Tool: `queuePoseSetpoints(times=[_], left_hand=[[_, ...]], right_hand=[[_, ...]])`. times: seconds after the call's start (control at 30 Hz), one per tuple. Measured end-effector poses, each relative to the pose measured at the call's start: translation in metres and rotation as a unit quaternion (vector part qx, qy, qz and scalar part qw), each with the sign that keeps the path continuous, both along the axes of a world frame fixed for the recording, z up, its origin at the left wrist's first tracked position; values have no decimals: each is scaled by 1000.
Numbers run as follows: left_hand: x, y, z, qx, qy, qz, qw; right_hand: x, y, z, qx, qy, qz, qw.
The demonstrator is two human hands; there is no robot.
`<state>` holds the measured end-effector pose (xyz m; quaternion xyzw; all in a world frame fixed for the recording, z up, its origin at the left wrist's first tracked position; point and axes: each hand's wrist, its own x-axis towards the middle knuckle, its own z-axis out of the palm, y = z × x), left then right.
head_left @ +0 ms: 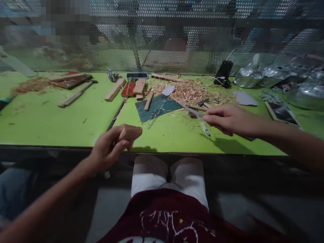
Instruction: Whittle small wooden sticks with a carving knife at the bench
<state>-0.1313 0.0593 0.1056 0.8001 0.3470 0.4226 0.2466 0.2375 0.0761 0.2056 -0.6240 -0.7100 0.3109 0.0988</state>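
Note:
At the front edge of the table, my left hand [111, 145] is closed round a partly carved wooden block [131, 132], whose rounded end sticks out to the right. My right hand [225, 118] is raised over the right part of the table, fingers pinched on a long, thin, flat file-like tool [188, 108] that points up and left. Its handle is hidden in the fingers. Just below the tool lies a pen [206, 129]. Between the hands is a dark green cutting mat [162, 107] with a wood stick [149, 101] and a clear ruler [151, 123] by it.
Wood shavings [188, 91] are heaped behind the mat. Wooden blocks [115, 89], a phone [137, 76] and a mallet-like tool [76, 94] lie on the green table [96, 118]. At right are a second phone [282, 113] and glass jars [249, 75]. A perforated metal screen [157, 37] bounds the back.

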Motion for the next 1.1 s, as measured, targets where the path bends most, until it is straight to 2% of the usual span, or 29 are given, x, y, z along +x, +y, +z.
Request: queuePoseSetpoints(times=[0.03,0.1,0.13,0.2,0.3,0.4,0.5,0.6,0.67,0.77,0.8,0.87,1.0,1.1], left_hand=[[13,-9,-5,-75,-112,-21,991],[41,-26,-8,-205,-236,-50,949],[53,-32,-7,-267,-241,-54,931],[72,-39,-3,-341,-281,-72,894],[82,-36,3,-402,-309,-111,855],[84,-24,6,-392,-297,-110,864],[85,-6,10,-351,-243,-75,901],[87,20,14,-315,-166,-50,933],[89,40,16,-303,-129,-51,943],[92,69,15,-306,-81,-64,946],[93,78,15,-306,-66,-71,947],[98,92,15,-308,-44,-95,946],[111,109,19,-342,-54,-151,926],[117,114,19,-430,-71,-172,883]], right_hand=[[-5,8,-11,52,-39,12,998],[-19,22,-34,145,-145,76,976],[-27,26,-44,177,-201,94,959],[-42,32,-61,201,-233,113,945],[-57,35,-73,226,-249,134,932],[-61,42,-78,235,-262,154,923],[-58,54,-78,232,-262,176,920],[-49,66,-69,234,-256,185,920],[-42,72,-58,241,-193,184,933],[-36,79,-43,188,58,173,965],[-35,80,-41,150,146,164,964],[-34,82,-41,86,257,137,953],[-32,83,-60,84,321,73,941],[-29,82,-77,185,299,67,934]])
